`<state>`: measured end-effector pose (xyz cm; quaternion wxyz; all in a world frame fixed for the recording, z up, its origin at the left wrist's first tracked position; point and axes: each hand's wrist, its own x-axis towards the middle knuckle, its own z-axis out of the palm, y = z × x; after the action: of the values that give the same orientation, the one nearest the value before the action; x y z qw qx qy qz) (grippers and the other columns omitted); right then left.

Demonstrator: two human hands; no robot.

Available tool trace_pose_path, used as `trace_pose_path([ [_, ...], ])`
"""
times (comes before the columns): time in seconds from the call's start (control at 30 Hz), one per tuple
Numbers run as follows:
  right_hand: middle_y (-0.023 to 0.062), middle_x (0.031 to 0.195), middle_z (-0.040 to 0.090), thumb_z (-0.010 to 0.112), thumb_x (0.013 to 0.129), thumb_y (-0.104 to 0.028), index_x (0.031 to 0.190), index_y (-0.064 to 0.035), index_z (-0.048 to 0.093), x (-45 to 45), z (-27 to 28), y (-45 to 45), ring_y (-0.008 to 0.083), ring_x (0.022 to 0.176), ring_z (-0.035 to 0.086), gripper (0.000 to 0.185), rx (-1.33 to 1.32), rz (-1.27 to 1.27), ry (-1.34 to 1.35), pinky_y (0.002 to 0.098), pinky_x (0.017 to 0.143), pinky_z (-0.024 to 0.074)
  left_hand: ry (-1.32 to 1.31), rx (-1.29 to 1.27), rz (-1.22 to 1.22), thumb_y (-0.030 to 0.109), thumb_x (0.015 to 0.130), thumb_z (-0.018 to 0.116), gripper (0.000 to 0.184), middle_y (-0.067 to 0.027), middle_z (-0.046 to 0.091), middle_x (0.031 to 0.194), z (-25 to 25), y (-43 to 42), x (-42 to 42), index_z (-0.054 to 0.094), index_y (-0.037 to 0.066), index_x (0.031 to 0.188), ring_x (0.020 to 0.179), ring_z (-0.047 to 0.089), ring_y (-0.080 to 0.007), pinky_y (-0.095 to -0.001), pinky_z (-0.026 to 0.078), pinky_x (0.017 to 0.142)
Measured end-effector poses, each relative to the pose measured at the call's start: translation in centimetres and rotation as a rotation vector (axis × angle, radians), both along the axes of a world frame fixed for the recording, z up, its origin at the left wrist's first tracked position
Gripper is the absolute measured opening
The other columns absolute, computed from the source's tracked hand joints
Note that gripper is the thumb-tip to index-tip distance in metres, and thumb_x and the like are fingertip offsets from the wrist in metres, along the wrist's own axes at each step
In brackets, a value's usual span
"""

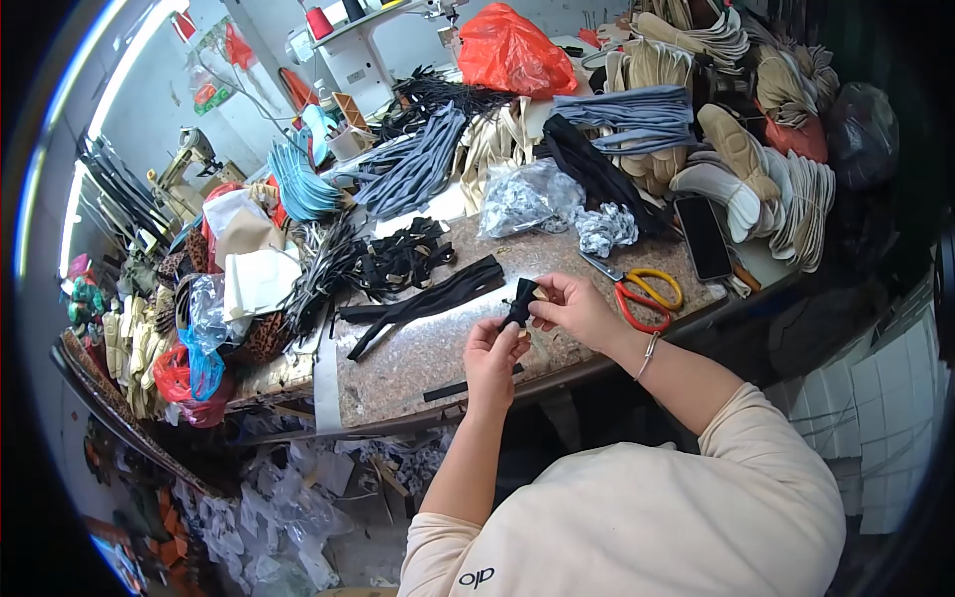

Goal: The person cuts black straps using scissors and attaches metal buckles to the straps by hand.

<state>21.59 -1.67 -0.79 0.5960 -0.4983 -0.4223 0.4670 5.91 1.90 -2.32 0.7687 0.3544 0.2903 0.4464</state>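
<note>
Between my two hands is a small black fabric bow, held just above the speckled tabletop. My left hand pinches its lower end with closed fingers. My right hand grips the other side between thumb and fingers. Several long black fabric strips lie to the left of the bow. A short black strip rests near the front edge, by my left hand. Beyond the strips sits a heap of small black pieces. Scissors with red and yellow handles lie beside my right wrist.
A phone lies at the right, near stacked beige and white sole-shaped pieces. Clear plastic bag, blue-grey strips and a red bag fill the back. A sewing machine stands behind; plastic scraps cover the floor.
</note>
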Motion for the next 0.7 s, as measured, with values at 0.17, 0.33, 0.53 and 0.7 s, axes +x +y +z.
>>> trace_pose_path([
  [0.17, 0.0074, 0.089, 0.060, 0.057, 0.083, -0.001, 0.110, -0.0002, 0.054, -0.7, -0.1, -0.3, 0.0105, 0.072, 0.058, 0.027, 0.073, -0.005, 0.190, 0.0201, 0.065, 0.0500, -0.146, -0.127, -0.014, 0.005, 0.084, 0.058, 0.013, -0.0069, 0.057, 0.080, -0.6, 0.1, 0.0, 0.051, 0.004, 0.096, 0.066, 0.057, -0.0128, -0.0209, 0.047, 0.063],
  [0.33, 0.0077, 0.089, 0.060, 0.060, 0.081, -0.001, 0.112, -0.0016, 0.054, -1.9, -0.4, -0.7, 0.0101, 0.074, 0.057, 0.031, 0.148, -0.115, 0.060, 0.0190, 0.066, 0.0481, -0.152, -0.105, 0.077, 0.004, 0.084, 0.058, 0.014, -0.0068, 0.056, 0.081, -0.6, -0.5, 0.4, 0.051, 0.004, 0.096, 0.065, 0.055, -0.0117, -0.0201, 0.045, 0.061],
  [0.53, 0.0038, 0.080, 0.059, 0.064, 0.079, -0.004, 0.114, -0.0061, 0.054, -2.2, 0.9, -0.5, 0.0093, 0.068, 0.055, 0.036, 0.237, -0.155, -0.217, 0.0182, 0.062, 0.0466, 0.057, 0.103, 0.113, 0.000, 0.082, 0.058, 0.016, -0.0065, 0.055, 0.081, -0.2, -0.9, 0.7, 0.051, 0.003, 0.097, 0.063, 0.051, -0.0098, -0.0187, 0.043, 0.058],
  [0.7, 0.0017, 0.072, 0.056, 0.067, 0.076, -0.005, 0.113, -0.0058, 0.054, -1.2, 1.3, -0.6, 0.0092, 0.064, 0.054, 0.039, 0.094, -0.014, -0.335, 0.0185, 0.057, 0.0448, -0.004, 0.135, 0.085, -0.002, 0.081, 0.058, 0.019, -0.0066, 0.055, 0.082, -0.8, -1.4, 1.0, 0.052, 0.001, 0.099, 0.063, 0.049, -0.0089, -0.0177, 0.042, 0.058],
])
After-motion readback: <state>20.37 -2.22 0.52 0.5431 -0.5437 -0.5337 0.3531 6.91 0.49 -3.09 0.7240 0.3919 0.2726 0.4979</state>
